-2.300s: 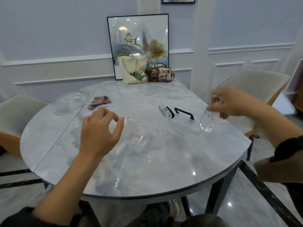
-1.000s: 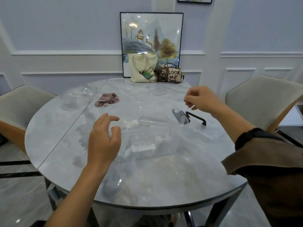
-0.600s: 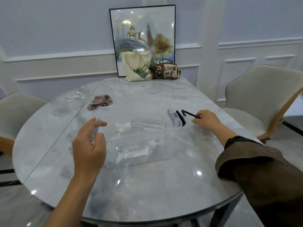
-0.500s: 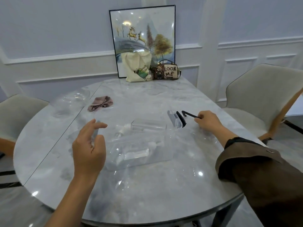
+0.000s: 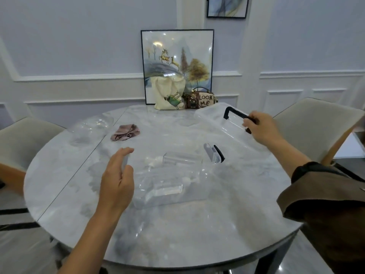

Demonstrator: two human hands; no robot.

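While R hand (image 5: 262,129) grips handle (image 5: 237,114), lid (image 5: 213,117) hangs tilted, long axis L-R.

At the right of the frame our right hand (image 5: 262,129) grips the black handle (image 5: 233,112) of a clear plastic lid (image 5: 213,115), tilted above the grey marble round table (image 5: 177,244). At centre our left hand (image 5: 118,178), fingers loosely straight, touches the left end of a clear plastic box (image 5: 177,200) holding pump bottles (image 5: 167,189).

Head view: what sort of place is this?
Probably a home dining room: a round marble-top table with upholstered chairs beside it, a framed picture leaning against the panelled wall, and a tote bag at its foot.
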